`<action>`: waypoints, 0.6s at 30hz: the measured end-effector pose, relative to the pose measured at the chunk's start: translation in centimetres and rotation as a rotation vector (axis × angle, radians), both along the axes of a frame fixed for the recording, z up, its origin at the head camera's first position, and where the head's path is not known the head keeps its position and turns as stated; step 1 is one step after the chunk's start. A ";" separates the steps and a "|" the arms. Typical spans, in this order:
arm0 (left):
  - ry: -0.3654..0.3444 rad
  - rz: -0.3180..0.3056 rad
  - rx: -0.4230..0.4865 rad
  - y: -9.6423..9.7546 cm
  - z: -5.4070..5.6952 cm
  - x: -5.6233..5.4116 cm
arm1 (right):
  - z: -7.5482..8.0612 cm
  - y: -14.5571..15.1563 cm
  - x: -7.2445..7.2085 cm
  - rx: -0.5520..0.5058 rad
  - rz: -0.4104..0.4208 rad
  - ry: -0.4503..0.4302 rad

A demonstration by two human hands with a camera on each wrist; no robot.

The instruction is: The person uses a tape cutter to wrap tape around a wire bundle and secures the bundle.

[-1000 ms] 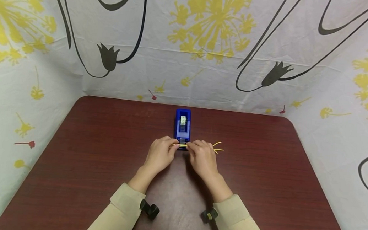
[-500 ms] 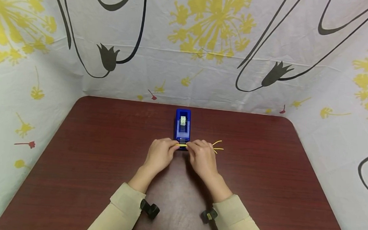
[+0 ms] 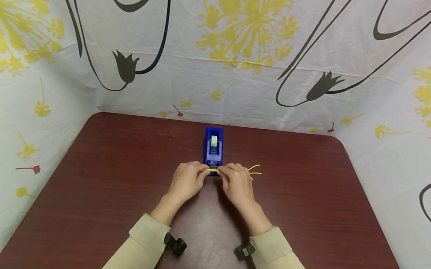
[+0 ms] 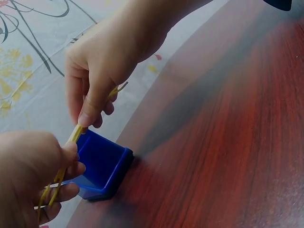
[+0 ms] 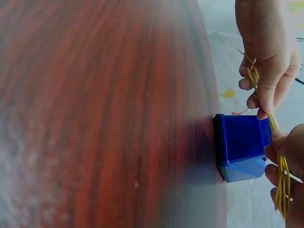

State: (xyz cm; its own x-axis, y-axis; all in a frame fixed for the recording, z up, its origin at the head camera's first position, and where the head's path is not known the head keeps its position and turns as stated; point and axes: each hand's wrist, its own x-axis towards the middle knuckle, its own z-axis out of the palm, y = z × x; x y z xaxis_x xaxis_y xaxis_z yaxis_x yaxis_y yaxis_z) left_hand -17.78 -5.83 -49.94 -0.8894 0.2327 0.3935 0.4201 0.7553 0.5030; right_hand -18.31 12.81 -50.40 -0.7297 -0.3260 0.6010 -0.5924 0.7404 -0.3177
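Observation:
A blue tape dispenser [image 3: 214, 145] with a roll of tape in it stands upright near the far edge of the table. Across its front end runs a bundle of thin yellow wires [image 3: 214, 170]. My left hand [image 3: 188, 178] pinches one part of it between thumb and fingers. Close by on the other side, my right hand [image 3: 238, 184] pinches it too, and loose wire ends fan out past that hand. In the right wrist view, several yellow wires [image 5: 283, 183] hang along the right fingers. Whether tape touches the bundle cannot be made out.
The dark red-brown wooden table [image 3: 121, 194] extends around both arms. A white cloth [image 3: 189, 82] with yellow and grey flower prints hangs behind the table and along its sides. Small black cameras [image 3: 175, 245] sit at both wrists.
Both hands keep their place at the dispenser's front. The bundle and its loose ends have shifted very slightly between the fingers.

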 end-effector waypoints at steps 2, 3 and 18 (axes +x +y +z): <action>-0.002 -0.006 0.003 0.0 0.1 -0.1 | 0.0 0.0 0.0 -0.007 0.002 0.001; -0.002 -0.009 0.007 0.0 0.1 -0.1 | 0.0 0.0 -0.1 -0.011 0.003 0.002; -0.023 0.018 0.120 0.1 -0.2 -0.3 | 0.1 -0.1 -0.1 -0.007 -0.007 -0.075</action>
State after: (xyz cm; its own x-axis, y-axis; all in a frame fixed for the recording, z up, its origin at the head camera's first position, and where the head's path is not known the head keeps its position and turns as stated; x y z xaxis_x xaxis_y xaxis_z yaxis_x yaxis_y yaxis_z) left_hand -18.12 -5.74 -50.14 -0.9021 0.1694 0.3968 0.3945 0.6964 0.5995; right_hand -18.39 12.67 -50.28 -0.7750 -0.3169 0.5468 -0.5616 0.7421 -0.3659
